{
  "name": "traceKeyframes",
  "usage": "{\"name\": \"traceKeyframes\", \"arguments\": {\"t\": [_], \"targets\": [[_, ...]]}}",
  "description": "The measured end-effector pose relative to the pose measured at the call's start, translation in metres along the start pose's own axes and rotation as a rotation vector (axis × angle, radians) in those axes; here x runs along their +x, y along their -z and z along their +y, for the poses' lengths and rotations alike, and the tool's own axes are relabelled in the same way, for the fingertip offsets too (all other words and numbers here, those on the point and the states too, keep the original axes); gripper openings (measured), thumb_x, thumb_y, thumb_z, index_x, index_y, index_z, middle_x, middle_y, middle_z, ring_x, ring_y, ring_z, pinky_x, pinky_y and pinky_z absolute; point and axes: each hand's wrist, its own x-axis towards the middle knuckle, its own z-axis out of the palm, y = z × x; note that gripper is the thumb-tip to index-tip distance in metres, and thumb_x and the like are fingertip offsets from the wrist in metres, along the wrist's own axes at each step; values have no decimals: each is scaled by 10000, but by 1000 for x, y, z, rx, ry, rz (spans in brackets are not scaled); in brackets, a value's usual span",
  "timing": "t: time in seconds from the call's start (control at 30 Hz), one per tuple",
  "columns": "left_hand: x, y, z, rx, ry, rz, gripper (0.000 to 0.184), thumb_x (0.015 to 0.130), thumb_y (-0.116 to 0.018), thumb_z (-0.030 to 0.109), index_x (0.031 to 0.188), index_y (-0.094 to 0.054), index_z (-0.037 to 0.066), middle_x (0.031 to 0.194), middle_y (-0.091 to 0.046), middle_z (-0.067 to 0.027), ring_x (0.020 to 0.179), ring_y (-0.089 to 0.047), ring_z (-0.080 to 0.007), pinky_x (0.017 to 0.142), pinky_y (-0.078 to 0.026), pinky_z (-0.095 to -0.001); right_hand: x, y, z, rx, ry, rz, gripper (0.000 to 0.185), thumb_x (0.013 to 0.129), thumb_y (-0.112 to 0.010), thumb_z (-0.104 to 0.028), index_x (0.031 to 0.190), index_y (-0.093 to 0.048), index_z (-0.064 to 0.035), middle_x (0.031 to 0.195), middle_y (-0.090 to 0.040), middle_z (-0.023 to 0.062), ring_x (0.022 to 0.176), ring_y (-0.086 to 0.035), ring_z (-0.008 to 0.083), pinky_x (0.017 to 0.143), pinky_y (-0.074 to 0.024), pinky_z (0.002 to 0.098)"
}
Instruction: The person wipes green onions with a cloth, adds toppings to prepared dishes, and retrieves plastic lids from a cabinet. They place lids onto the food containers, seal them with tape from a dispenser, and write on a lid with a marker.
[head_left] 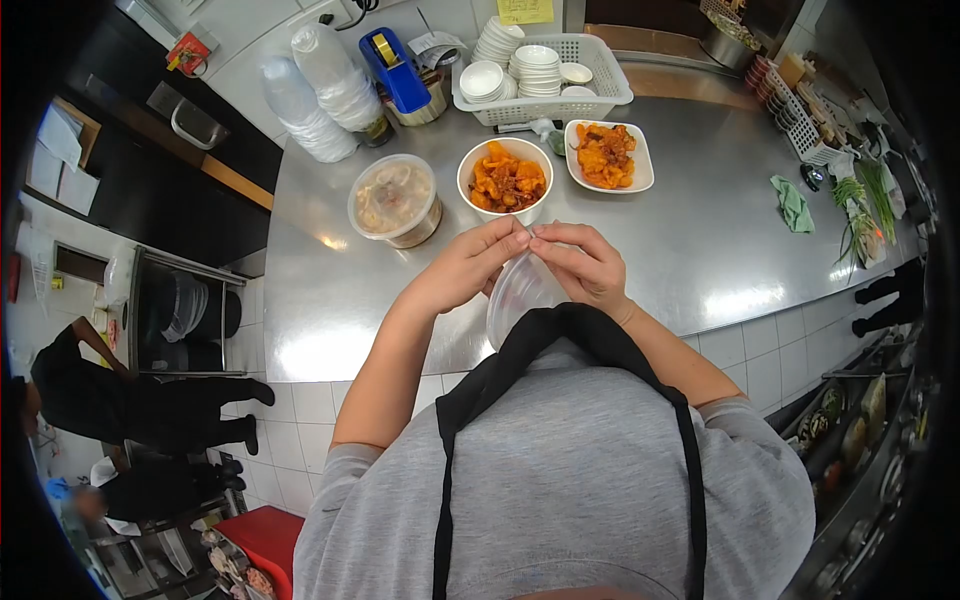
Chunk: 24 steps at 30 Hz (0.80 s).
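Observation:
A clear round plastic lid (515, 290) is tilted close to my chest, partly hidden behind my hands and the black apron strap. My left hand (468, 262) pinches its upper edge, fingertips meeting those of my right hand (585, 265), which pinches the same edge. Just beyond my fingers stands an open white round bowl (463, 188) filled with orange, sauce-coated pieces (507, 180). To its right, a white square dish (643, 165) holds similar orange food. On the left sits a round tub (393, 198) with a translucent lid on it, its contents pale brown.
The steel counter (690, 240) carries a white basket (545, 108) of small stacked dishes, a blue tape dispenser (398, 75), and bagged stacks of plastic lids or cups (335, 85). A green cloth (790, 205) and green vegetables (868, 200) lie right. Other people (150, 412) stand left.

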Motion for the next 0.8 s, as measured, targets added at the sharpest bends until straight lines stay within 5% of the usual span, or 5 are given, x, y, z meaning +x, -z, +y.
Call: {"name": "traceKeyframes", "arguments": {"t": [0.5,0.67,0.8], "targets": [[-5,-2,-1,-54,-40,-28,285,910,-422,352,841,-521,94,633,-430,69,551,-396,-13,482,-334,-157,7,8,-4,8,5,7,232,698,-616,16,909,-641,-77,927,-590,61,836,-588,197,773,-489,309],[-4,0,3,-38,-26,-18,264,911,-426,315,842,-525,81,639,-459,53,550,-436,-20,470,-360,-165,29,21,-16,169,-183,-216,138,706,-640,-48,836,-600,-67,876,-569,54,788,-559,195,663,-462,294],[-5,-4,8,155,-60,-3,225,900,-448,229,794,-533,49,591,-474,30,515,-462,-39,449,-373,-188,43,35,-24,174,-325,-380,96,733,-627,-73,815,-581,-53,856,-550,51,797,-541,210,690,-441,304]]}}
